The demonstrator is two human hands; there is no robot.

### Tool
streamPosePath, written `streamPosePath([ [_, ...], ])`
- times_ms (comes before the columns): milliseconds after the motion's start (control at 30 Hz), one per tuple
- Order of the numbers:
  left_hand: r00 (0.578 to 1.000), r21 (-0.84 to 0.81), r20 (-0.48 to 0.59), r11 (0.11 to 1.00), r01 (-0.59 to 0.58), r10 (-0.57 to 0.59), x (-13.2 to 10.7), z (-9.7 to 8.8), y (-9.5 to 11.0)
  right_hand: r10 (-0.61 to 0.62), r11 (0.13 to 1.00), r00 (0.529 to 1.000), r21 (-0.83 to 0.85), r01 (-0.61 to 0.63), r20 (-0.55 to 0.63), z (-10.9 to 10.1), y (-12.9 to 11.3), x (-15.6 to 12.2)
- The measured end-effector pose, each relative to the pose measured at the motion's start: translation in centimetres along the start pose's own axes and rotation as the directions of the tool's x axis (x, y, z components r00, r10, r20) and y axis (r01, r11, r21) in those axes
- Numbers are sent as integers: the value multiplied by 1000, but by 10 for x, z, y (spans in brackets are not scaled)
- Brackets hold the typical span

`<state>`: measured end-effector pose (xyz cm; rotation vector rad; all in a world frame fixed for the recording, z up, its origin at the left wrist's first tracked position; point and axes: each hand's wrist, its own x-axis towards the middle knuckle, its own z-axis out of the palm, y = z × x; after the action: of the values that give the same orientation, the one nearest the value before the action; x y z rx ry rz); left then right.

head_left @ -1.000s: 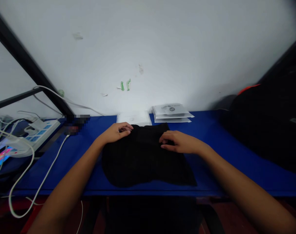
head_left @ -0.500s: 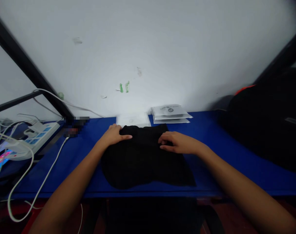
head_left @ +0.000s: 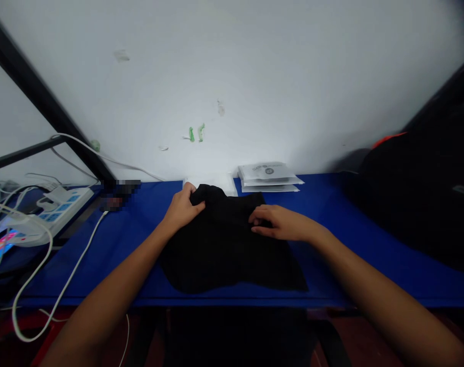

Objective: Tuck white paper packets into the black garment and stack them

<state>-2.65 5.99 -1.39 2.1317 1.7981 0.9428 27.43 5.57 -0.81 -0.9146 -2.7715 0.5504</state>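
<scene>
A black cloth (head_left: 228, 244) lies on the blue table (head_left: 331, 214) in front of me. My left hand (head_left: 184, 206) grips the cloth's far left corner, fingers closed around a raised fold. My right hand (head_left: 280, 223) rests on the cloth's far right part, fingers curled and pressing its edge down. Behind the cloth lie a flat white packet (head_left: 216, 179) and a stack of clear packets (head_left: 268, 176) against the wall.
A white power strip (head_left: 59, 206) with cables and a phone (head_left: 0, 247) sit at the left. A white cable (head_left: 69, 275) hangs over the table's left end. A large black bag (head_left: 419, 199) fills the right side. A black frame bar (head_left: 44, 107) slants at the left.
My left hand went from lying on the cloth's far left corner to grasping it and lifting it up a little, toward the wall. My right hand stayed in place.
</scene>
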Motion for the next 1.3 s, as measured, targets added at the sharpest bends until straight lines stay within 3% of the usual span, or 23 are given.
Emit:
streamPosePath([
  [367,989,59,-148,998,17,-8,-3,-3,4,-155,982,988,107,156,-22,3,-10,-1],
  [667,989,76,59,987,-143,139,-20,25,15,-157,984,988,87,158,-12,6,-9,1],
  [867,963,-42,132,972,-233,236,-19,19,13,-152,984,988,91,153,-14,5,-9,1],
  [933,965,-67,110,970,-232,238,-17,16,14,-153,984,988,90,155,-19,5,-9,1],
  [1033,970,-37,-42,970,-240,239,-17,15,18,-161,982,987,93,163,-29,6,-10,2],
  [1100,944,6,-156,956,-292,289,-21,18,23,-167,981,986,95,169,-27,6,-10,2],
  [1167,904,31,-173,919,-392,391,-26,24,29,-173,980,985,94,174,-18,7,-11,2],
  [1300,789,-30,134,798,-602,600,-34,37,38,-181,977,983,109,183,-29,7,-11,2],
])
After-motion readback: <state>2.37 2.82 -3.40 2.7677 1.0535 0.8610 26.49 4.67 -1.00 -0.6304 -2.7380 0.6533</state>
